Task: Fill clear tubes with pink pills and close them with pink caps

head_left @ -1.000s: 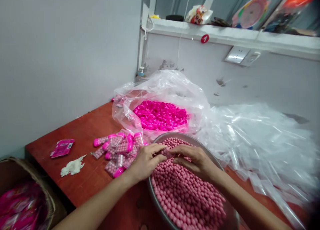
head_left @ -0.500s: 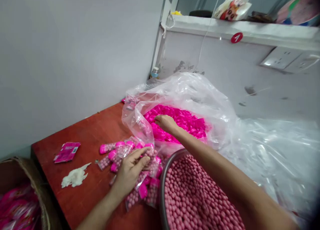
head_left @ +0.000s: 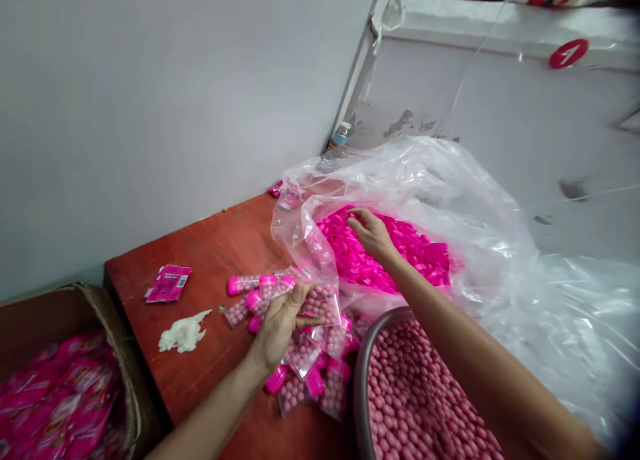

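Note:
My left hand (head_left: 280,320) is closed around a small clear container (head_left: 323,304) full of pink balls, which lies tilted with its flat end to the right. Beneath it on the table are several similar filled containers with bright pink caps (head_left: 313,383). Over a heap of loose pink caps (head_left: 425,257) in a large clear plastic bag (head_left: 440,173), my right hand (head_left: 373,235) has its thumb and fingers pinched together. Whatever sits between those fingertips is too small to make out. A round metal basin (head_left: 361,387) of pink balls (head_left: 415,380) stands below my right forearm.
A cardboard box (head_left: 125,373) holding pink packets (head_left: 60,407) is at the lower left. On the red table (head_left: 200,247) lie a pink packet (head_left: 169,283) and a crumpled white scrap (head_left: 183,333). A small bottle (head_left: 342,134) stands in the wall corner.
My view has swung left, so the scene sits further right. My left hand has turned, and its container now shows plainly. My right hand remains over the loose caps, slightly lifted.

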The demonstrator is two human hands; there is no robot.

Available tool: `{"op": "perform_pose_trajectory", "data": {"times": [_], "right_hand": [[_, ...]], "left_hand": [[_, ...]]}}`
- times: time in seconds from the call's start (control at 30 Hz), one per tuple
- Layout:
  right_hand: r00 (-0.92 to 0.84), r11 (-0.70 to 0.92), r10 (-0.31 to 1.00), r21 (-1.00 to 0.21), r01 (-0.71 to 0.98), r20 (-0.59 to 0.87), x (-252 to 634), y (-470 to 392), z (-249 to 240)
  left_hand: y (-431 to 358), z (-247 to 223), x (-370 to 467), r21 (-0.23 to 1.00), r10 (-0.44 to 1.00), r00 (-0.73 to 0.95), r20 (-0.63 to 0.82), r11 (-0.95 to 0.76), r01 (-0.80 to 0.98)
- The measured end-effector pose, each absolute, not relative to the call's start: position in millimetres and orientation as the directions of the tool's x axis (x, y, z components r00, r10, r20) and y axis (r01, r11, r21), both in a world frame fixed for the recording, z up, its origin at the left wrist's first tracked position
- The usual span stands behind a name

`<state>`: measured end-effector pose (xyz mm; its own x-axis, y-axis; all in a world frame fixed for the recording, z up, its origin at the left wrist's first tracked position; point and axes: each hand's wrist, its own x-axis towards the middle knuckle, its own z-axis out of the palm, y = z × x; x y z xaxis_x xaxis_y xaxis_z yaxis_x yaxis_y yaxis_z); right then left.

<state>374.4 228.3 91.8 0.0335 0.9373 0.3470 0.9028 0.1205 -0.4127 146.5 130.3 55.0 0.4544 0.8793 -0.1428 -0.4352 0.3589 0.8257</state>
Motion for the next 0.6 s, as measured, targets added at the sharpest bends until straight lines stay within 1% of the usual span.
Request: {"op": "perform_pose_trajectory", "data": {"times": [0.03, 0.07, 0.13, 0.17, 0.23, 0.37, 0.47, 0.53, 0.6], "right_hand": [[0.024, 0.178, 0.932, -0.514, 0.839, 0.361, 372, 212, 100], [-0.019, 0.23, 0.939, -0.585, 0.777, 0.344, 368, 193, 109], [-0.147, 0.288, 0.954, -0.666, 0.688, 0.261, 355, 153, 124], [-0.207, 0.304, 0.953, -0.672, 0.675, 0.223, 348, 134, 131], [-0.311, 0.363, 0.93, -0.605, 0.708, 0.194, 335, 100, 143], [-0.457, 0.457, 0.884, -0.398, 0.795, 0.103, 326, 55, 162], [-0.459, 0.456, 0.886, -0.312, 0.833, 0.069, 333, 32, 171], [-0.421, 0.429, 0.902, -0.28, 0.859, 0.091, 343, 16, 175], [-0.372, 0.385, 0.923, -0.267, 0.884, 0.098, 354, -3, 178]], "left_hand": [[129, 56, 146, 0.837, 0.877, 0.463, -0.131, 0.348, -0.423], [128, 57, 146, 0.853, 0.874, 0.47, -0.12, 0.333, -0.402], [124, 59, 148, 0.886, 0.871, 0.481, -0.104, 0.301, -0.353], [121, 60, 148, 0.898, 0.87, 0.482, -0.099, 0.286, -0.333], [115, 64, 150, 0.915, 0.868, 0.491, -0.077, 0.257, -0.311], [100, 76, 156, 0.951, 0.808, 0.588, 0.026, 0.161, -0.263], [90, 85, 164, 0.98, 0.763, 0.632, 0.138, -0.014, -0.197], [83, 91, 171, 0.976, 0.755, 0.618, 0.218, -0.162, -0.147], [75, 96, 178, 0.956, 0.747, 0.603, 0.281, -0.274, -0.106]]}}
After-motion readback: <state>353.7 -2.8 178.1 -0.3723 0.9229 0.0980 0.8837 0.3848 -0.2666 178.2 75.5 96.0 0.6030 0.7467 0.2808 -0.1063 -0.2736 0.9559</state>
